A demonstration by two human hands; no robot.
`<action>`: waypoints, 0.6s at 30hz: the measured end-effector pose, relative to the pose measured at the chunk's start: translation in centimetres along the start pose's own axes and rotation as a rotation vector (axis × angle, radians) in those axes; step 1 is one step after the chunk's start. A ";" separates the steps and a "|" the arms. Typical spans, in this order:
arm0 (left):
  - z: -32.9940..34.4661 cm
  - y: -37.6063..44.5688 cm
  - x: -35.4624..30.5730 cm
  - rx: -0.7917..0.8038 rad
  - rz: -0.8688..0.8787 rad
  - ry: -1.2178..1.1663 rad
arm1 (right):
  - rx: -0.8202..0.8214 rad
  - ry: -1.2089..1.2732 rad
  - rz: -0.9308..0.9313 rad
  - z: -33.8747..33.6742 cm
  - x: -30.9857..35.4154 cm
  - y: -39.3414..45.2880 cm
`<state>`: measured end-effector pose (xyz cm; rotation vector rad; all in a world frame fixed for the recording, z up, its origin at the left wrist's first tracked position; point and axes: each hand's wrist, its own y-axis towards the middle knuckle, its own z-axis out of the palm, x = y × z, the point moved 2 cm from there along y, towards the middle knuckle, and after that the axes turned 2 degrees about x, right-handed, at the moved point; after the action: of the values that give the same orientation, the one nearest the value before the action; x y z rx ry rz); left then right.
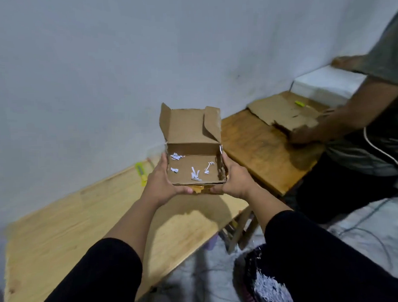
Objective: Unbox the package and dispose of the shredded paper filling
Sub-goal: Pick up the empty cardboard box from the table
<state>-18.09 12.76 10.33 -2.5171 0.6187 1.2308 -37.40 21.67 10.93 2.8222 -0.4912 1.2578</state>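
Observation:
An open brown cardboard box (188,131) is held up in the air above the light wooden table (67,225), its lid flaps standing upright. My left hand (159,182) grips its left side and bottom edge. My right hand (236,179) grips the right side. Inside lie a few white shreds of paper (195,173) scattered on the box floor. At the lower right, a dark bin or bag (254,273) on the floor holds a heap of white shredded paper (271,288).
A yellow-green utility knife (141,173) lies on the table near the wall. Another person (372,113) sits at a darker table (261,148) on the right, handling flattened cardboard (280,113). A white box (326,85) stands behind. Cables run over the floor.

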 end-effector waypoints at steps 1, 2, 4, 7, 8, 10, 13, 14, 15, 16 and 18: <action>1.5 0.3 -1.0 0.041 0.035 0.009 | -0.033 0.001 0.051 -1.0 -1.3 -1.2; 3.1 0.5 -2.0 0.084 0.067 0.016 | -0.061 0.008 0.104 -2.0 -2.7 -2.5; 6.5 0.5 -4.0 0.176 0.128 0.026 | -0.118 0.022 0.203 -3.8 -5.3 -5.5; 11.7 -0.3 -6.6 0.305 0.217 0.025 | -0.217 0.061 0.306 -6.0 -9.1 -10.2; 13.4 -0.6 -7.4 0.345 0.237 0.032 | -0.248 0.077 0.340 -6.5 -10.3 -11.7; 16.7 -1.3 -8.6 0.428 0.269 0.056 | -0.298 0.089 0.411 -7.3 -12.7 -14.6; 21.0 -2.6 -9.7 0.541 0.287 0.085 | -0.331 0.061 0.501 -7.7 -15.8 -18.3; 22.4 -3.0 -9.8 0.574 0.284 0.104 | -0.340 0.060 0.523 -7.7 -16.7 -19.4; 23.7 -3.4 -9.7 0.602 0.291 0.119 | -0.348 0.073 0.541 -7.6 -17.5 -20.4; 25.0 -3.9 -9.7 0.627 0.292 0.139 | -0.354 0.091 0.561 -7.5 -18.4 -21.3; 27.3 -4.5 -9.1 0.673 0.287 0.174 | -0.359 0.114 0.601 -6.8 -20.3 -22.9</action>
<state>-39.43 30.43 1.37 -2.0093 1.2314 0.7057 -48.42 50.02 3.35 2.3562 -1.4668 1.2189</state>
